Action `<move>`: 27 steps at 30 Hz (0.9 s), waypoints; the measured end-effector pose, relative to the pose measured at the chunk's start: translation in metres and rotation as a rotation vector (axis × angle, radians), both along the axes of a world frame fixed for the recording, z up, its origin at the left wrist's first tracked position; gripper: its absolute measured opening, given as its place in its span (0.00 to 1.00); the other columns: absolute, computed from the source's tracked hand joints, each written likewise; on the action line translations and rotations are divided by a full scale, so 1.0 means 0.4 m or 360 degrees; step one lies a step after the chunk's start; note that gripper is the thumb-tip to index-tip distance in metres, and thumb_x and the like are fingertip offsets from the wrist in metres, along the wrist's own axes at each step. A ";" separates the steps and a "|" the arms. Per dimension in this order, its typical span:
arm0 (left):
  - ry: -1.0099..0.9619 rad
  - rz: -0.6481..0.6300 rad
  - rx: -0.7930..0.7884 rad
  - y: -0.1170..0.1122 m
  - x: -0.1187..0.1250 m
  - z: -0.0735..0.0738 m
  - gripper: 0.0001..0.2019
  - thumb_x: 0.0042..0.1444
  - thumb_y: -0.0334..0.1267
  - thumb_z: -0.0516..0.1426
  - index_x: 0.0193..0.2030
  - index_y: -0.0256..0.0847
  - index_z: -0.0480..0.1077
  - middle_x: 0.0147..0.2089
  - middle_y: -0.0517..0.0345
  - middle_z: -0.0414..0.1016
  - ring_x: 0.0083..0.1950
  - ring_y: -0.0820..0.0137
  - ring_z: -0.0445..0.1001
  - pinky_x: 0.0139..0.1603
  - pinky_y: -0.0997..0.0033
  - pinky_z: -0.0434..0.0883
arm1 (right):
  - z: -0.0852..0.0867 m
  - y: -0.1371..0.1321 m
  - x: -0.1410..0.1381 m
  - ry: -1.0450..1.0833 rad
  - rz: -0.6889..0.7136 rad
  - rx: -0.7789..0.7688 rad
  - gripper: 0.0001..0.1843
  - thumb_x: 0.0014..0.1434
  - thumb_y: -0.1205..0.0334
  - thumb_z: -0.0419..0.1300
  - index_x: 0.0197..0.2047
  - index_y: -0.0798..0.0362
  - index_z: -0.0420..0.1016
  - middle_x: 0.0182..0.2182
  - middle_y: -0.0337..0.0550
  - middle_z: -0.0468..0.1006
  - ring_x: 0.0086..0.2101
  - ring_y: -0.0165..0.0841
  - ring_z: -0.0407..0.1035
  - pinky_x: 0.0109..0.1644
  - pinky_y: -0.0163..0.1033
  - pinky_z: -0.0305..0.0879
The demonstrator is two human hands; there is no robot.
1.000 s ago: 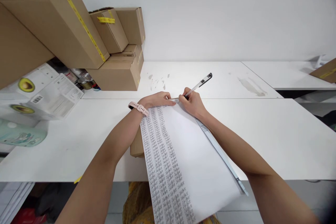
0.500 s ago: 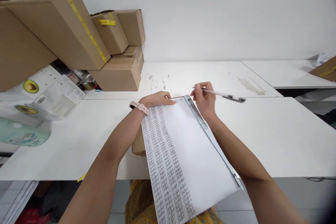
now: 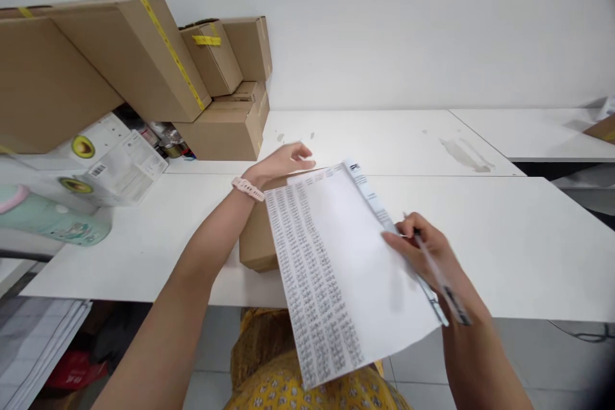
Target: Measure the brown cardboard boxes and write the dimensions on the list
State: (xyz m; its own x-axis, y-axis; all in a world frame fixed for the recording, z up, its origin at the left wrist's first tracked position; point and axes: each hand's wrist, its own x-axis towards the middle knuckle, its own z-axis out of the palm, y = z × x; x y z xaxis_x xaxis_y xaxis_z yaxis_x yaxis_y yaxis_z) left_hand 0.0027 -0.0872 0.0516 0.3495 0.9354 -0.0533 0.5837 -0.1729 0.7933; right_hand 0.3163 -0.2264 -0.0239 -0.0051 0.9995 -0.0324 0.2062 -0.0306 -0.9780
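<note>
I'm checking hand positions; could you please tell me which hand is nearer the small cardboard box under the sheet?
Left. The left hand is at the small cardboard box's far end, fingers spread; the right hand, gripping a pen, is at the sheet's right edge, farther away.

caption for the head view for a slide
Right hand, holding a pen, touches the edge of a printed sheet over a cardboard box; left hand open beside it.
</note>
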 end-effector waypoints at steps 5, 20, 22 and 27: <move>-0.0343 0.0517 0.0877 -0.157 -0.149 0.049 0.15 0.54 0.43 0.62 0.47 0.42 0.73 0.52 0.55 0.78 0.57 0.62 0.75 0.58 0.57 0.72 | -0.050 -0.004 0.145 0.0179 -0.0767 0.0233 0.25 0.43 0.51 0.76 0.26 0.43 0.60 0.28 0.40 0.62 0.27 0.32 0.61 0.31 0.47 0.60; 0.0476 0.1362 0.0303 -0.562 -0.356 -0.446 0.36 0.49 0.52 0.66 0.63 0.45 0.63 0.70 0.41 0.62 0.72 0.46 0.58 0.71 0.44 0.59 | -0.246 0.049 0.301 -0.1461 -0.0276 -0.0261 0.06 0.53 0.57 0.61 0.36 0.37 0.68 0.35 0.51 0.71 0.23 0.37 0.55 0.33 0.51 0.46; 0.0504 0.1353 0.0269 -0.549 -0.348 -0.457 0.37 0.48 0.49 0.66 0.64 0.43 0.63 0.67 0.39 0.65 0.70 0.45 0.62 0.70 0.44 0.60 | -0.241 0.059 0.290 -0.1539 -0.0204 -0.0267 0.15 0.55 0.59 0.58 0.46 0.33 0.70 0.38 0.52 0.71 0.23 0.35 0.54 0.34 0.51 0.46; 0.0307 0.1491 0.0255 -0.528 -0.335 -0.422 0.39 0.50 0.49 0.64 0.67 0.40 0.58 0.54 0.42 0.75 0.56 0.50 0.75 0.57 0.48 0.71 | -0.194 0.047 0.248 -0.1817 -0.0289 -0.0440 0.34 0.57 0.59 0.54 0.68 0.37 0.62 0.42 0.58 0.74 0.27 0.42 0.65 0.34 0.52 0.54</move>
